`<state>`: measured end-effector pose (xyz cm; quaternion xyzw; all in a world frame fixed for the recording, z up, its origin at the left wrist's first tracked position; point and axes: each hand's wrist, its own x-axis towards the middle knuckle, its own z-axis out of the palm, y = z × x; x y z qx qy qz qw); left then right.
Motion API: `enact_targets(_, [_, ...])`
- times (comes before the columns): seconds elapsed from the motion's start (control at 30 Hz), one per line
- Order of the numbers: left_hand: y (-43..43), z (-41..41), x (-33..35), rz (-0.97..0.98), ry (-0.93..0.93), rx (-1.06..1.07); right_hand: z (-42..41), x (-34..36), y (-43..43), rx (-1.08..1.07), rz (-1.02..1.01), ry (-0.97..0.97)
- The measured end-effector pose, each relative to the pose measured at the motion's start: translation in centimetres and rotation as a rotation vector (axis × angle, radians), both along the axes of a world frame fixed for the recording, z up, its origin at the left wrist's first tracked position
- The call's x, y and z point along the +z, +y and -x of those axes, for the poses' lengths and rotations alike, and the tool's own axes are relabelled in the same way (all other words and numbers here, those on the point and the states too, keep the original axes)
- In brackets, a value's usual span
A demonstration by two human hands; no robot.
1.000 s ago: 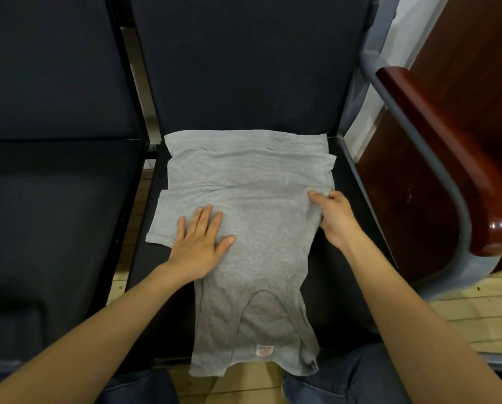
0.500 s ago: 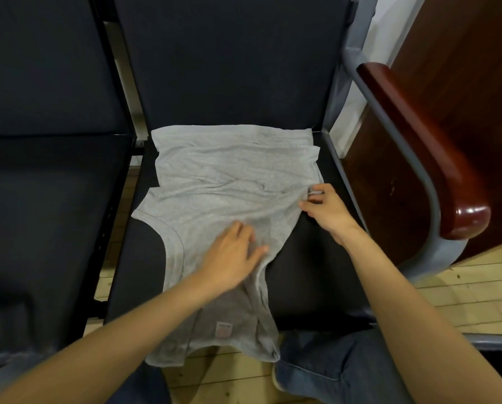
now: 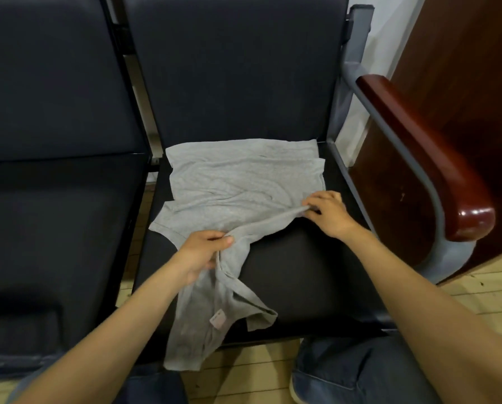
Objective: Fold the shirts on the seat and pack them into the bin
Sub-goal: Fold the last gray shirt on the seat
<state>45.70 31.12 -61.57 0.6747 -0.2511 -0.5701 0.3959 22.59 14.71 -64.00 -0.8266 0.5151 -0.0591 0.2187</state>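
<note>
Now gripping bunched shirt (image 3: 238, 182) with left hand (image 3: 203, 253), not pressing flat; pinching it near right edge of seat (image 3: 302, 272) with right hand (image 3: 328, 214). Likely mid-fold.

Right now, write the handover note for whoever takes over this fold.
Left hand: grips a bunch of the shirt near its middle.
Right hand: pinches the shirt's right edge.
Shirt: far part spread on the seat, near end with the label hanging over the front edge.
Done: no finished fold, nothing packed.
Left: fold the shirt and pack it; the bin is not in view.
</note>
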Motion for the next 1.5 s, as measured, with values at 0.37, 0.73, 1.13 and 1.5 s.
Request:
enact_targets(0.37, [-2.2, -3.4, -3.4, 0.164, -0.831, -0.031, -8.6, 1.0, -1.8, -0.231, 0.226, -0.116])
enact_targets(0.73, [-1.2, -4.9, -3.8, 0.149, -0.734, -0.229, -7.8, -1.6, 3.7, -0.043, 0.137, -0.297])
enact_targets(1.13, [2.9, 1.5, -2.0, 0.224, -1.348, -0.704, 5.8, 3.0, 2.9, -0.044, 0.096, -0.002])
enact_targets(1.5, [1.0, -1.2, -3.5, 0.323, -1.238, -0.429, 3.2, 5.9, 4.7, -0.118, 0.087, 0.374])
